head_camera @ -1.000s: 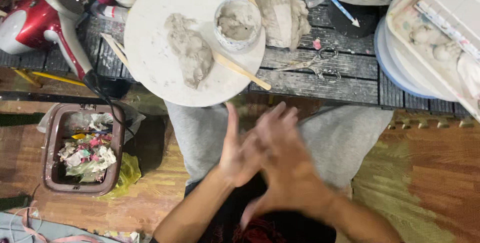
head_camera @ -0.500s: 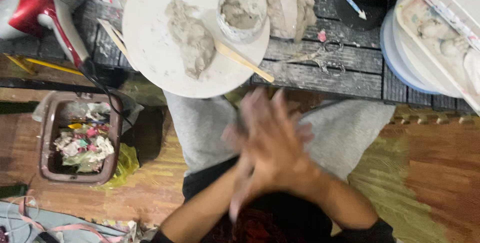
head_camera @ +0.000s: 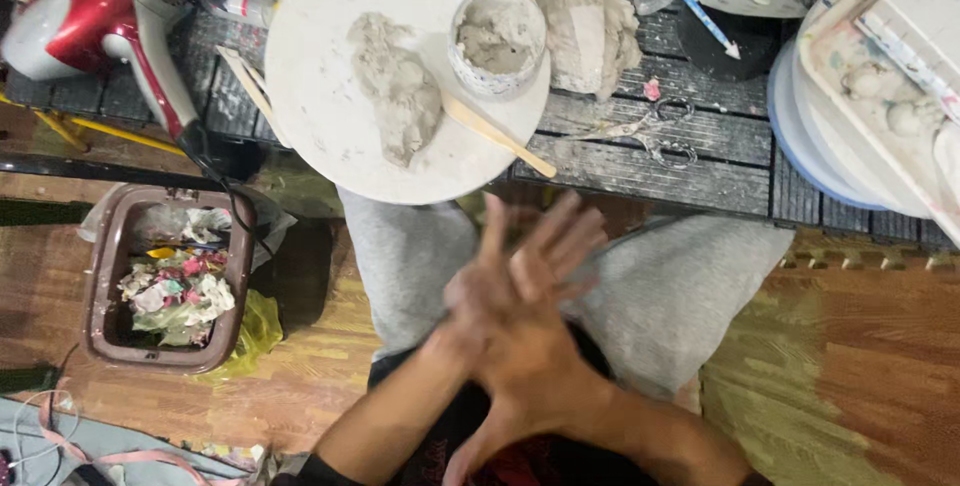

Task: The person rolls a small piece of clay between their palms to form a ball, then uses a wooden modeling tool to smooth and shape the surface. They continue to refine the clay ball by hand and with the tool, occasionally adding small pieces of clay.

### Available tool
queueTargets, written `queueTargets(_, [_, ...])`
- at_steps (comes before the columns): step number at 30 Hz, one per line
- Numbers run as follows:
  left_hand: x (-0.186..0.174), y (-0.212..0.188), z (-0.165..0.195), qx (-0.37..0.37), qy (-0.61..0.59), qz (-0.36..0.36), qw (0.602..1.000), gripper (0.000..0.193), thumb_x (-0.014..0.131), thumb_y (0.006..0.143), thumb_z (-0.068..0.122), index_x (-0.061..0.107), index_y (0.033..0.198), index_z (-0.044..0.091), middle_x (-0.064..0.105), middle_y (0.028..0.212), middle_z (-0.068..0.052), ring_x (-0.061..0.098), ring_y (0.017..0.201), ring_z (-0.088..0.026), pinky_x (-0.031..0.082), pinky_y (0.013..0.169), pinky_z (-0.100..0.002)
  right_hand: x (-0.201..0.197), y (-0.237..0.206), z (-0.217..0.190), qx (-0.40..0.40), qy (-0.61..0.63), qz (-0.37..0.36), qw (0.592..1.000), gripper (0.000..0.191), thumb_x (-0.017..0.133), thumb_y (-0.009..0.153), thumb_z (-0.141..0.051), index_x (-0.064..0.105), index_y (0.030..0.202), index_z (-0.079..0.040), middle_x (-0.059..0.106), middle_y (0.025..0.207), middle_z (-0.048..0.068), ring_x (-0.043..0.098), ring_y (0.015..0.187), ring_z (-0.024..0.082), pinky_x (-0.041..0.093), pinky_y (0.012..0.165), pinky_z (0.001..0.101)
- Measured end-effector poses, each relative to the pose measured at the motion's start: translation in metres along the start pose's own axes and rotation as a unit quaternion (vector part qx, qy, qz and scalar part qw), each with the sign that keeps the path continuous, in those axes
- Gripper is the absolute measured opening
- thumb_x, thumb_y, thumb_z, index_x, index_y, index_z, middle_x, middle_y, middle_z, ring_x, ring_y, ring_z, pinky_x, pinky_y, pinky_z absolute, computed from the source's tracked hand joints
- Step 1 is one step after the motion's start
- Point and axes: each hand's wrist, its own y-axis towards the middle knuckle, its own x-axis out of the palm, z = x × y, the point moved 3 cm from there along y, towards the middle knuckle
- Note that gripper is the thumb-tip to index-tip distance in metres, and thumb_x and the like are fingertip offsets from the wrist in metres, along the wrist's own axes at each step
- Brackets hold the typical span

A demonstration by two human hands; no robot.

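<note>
Head view, only feed I have: both hands are pressed palm to palm over the lap, below the table edge, motion-blurred. My left hand [head_camera: 480,316] sits under and left, my right hand [head_camera: 545,331] lies across it; fingers of both are stretched out and slightly fanned, pointing up toward the table, nothing visibly clamped between them, though blur hides whether any clay sits between the palms, so I can't tell. Nearest work item is the round white board [head_camera: 320,116] on the dark slatted table [head_camera: 620,161], just above the hands and apart from them. On the board: a grey clay lump [head_camera: 395,86] left of centre, a small cup of clay [head_camera: 497,41] to the right of the lump, and a wooden stick [head_camera: 495,134] running out from under the cup toward the board's lower right rim. A second clay block [head_camera: 585,31] stands just beside the cup, off the board. Scissors [head_camera: 650,136] lie right of the board. Blue-rimmed plate with tray [head_camera: 800,136] at far right. Red-and-white appliance [head_camera: 70,21] at top left. On the floor left of my knees, a brown bin [head_camera: 100,276] full of paper scraps.
</note>
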Motion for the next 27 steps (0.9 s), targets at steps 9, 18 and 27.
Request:
queueTargets(9, [0.000, 0.014, 0.012, 0.017, -0.038, 0.060, 0.997, 0.114, 0.022, 0.087, 0.091, 0.011, 0.167, 0.011, 0.009, 0.176, -0.019, 0.015, 0.161, -0.034, 0.018, 0.127, -0.056, -0.007, 0.010, 0.010, 0.007, -0.048, 0.017, 0.999, 0.138, 0.030, 0.075, -0.105, -0.008, 0.168, -0.011, -0.011, 0.169, 0.029, -0.009, 0.160, 0.045, -0.003, 0.130, 0.0633])
queueTargets(18, [0.011, -0.022, 0.028, -0.002, 0.116, 0.120, 0.986, 0.113, 0.019, 0.088, 0.088, 0.022, 0.165, 0.005, 0.024, 0.172, -0.023, 0.021, 0.156, -0.037, 0.024, 0.118, -0.056, 0.002, -0.006, 0.013, -0.015, -0.124, 0.055, 0.991, 0.126, 0.032, 0.080, -0.097, -0.008, 0.168, -0.015, -0.005, 0.173, 0.024, -0.004, 0.165, 0.037, -0.007, 0.134, 0.0587])
queueTargets(27, [0.025, -0.031, 0.039, -0.024, 0.229, 0.048, 0.972, 0.068, 0.055, 0.103, 0.011, 0.026, 0.163, -0.005, 0.057, 0.144, -0.028, 0.061, 0.123, -0.027, 0.055, 0.099, -0.036, -0.027, -0.022, 0.036, 0.056, -0.136, 0.081, 0.986, 0.123, 0.056, 0.072, -0.089, 0.024, 0.165, -0.016, 0.007, 0.172, 0.027, -0.001, 0.161, 0.046, -0.011, 0.127, 0.0675])
